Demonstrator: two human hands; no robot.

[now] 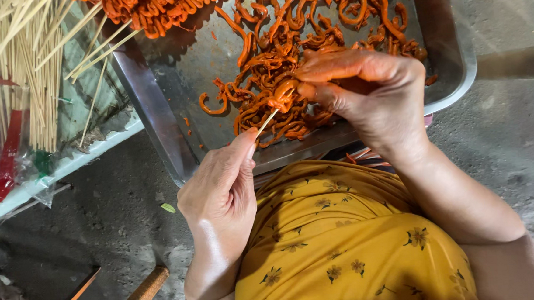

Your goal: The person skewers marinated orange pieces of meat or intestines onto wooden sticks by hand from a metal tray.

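Observation:
My left hand (223, 183) pinches a thin bamboo skewer (268, 121), its tip pointing up and right. My right hand (367, 90), smeared with orange marinade, grips a curled orange strip of marinated meat (283, 96) right at the skewer's tip. Both hands hover over the near edge of a metal tray (155, 107) that holds many more orange strips (309, 20). At the tray's far left corner lie filled skewers (150, 10) heaped with the same meat. My yellow flowered clothing fills the bottom of the view.
A bundle of bare bamboo skewers (25, 65) lies on a plastic-covered surface at the left, with a red plastic bag (3, 170) beside it. Grey concrete floor (510, 143) surrounds the tray. A wooden handle (142, 295) shows at the bottom left.

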